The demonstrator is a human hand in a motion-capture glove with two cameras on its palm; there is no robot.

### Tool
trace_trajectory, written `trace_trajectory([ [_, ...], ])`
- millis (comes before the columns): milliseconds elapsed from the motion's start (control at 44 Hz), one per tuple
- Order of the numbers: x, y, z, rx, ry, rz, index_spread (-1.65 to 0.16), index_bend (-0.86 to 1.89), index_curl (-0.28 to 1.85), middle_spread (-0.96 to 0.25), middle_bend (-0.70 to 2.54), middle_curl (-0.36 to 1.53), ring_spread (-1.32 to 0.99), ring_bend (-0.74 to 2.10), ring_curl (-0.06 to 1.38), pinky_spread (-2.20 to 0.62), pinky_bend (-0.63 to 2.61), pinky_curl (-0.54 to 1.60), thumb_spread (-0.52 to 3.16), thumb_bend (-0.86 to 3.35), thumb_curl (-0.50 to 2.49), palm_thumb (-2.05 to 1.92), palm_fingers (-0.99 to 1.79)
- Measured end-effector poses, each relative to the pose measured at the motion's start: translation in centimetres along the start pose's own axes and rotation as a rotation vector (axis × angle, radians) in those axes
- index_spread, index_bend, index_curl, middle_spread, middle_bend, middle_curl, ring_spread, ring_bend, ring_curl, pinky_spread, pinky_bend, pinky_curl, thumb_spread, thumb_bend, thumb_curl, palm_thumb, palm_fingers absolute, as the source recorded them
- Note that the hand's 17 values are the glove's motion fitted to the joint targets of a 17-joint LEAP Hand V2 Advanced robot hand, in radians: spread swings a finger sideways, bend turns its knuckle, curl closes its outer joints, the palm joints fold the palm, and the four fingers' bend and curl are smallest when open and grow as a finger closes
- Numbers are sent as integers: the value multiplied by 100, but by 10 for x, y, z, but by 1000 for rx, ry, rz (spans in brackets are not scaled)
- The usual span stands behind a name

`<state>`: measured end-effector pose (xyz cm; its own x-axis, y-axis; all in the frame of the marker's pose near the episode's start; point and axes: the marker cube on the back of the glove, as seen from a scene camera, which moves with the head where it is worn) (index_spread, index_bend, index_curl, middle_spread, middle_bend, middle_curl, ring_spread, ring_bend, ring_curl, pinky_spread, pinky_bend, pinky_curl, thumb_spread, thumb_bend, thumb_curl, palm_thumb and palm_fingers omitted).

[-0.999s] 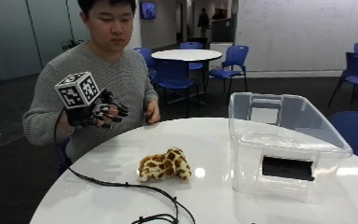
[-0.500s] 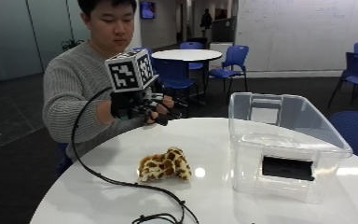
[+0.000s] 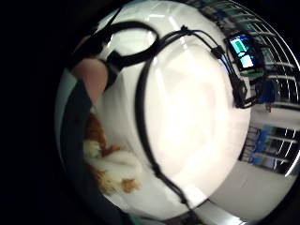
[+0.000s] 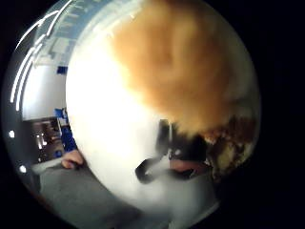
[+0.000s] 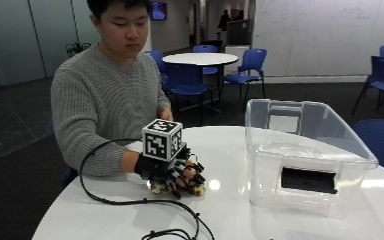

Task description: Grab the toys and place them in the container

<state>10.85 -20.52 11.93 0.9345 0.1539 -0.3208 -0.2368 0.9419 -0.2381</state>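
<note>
Outside view: a person in a grey sweater sits at a round white table [image 5: 232,145]. The gloved right hand [image 5: 172,172] is down on the table, directly on top of the plush toy [image 5: 195,189]. The hand covers most of the toy; only some yellow and brown parts show under the fingers [image 5: 191,172], at the side toward the container. The fingers are spread and bent down over the toy, and they touch it. I cannot tell from the pictures if they already grip it or only lie on it. The toy is still on the table surface, near the edge where the person sits.

The clear plastic container [image 5: 305,160] stands on the same table, well apart from the toy, and it is upright with no lid.

In the thumb side palm view the orange-brown fur of the toy [image 4: 176,71] fills much of the picture, so it is very close to the palm. In the little finger side palm view a part of the toy [image 3: 110,166] lies on the white table [image 3: 197,122], beside the dark edge of the hand.
</note>
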Motion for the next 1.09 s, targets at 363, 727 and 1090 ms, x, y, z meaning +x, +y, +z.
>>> trace_trajectory([
  [363, -2, -7, -6, 181, -1, 19, -39, 13, 13, -23, 27, 24, -40, 119, 45, -35, 129, 44, 144, 14, 42, 40, 68],
  [727, 31, -5, -214, 425, -133, -5, -42, 30, 22, -28, 49, 36, -44, 113, 48, -38, 105, 39, 107, 16, 65, 63, 99],
  [1090, -2, -55, -263, 386, -231, -87, -44, 35, 31, -29, 49, 41, -47, 110, 51, -40, 99, 41, 84, 12, 81, 63, 102],
])
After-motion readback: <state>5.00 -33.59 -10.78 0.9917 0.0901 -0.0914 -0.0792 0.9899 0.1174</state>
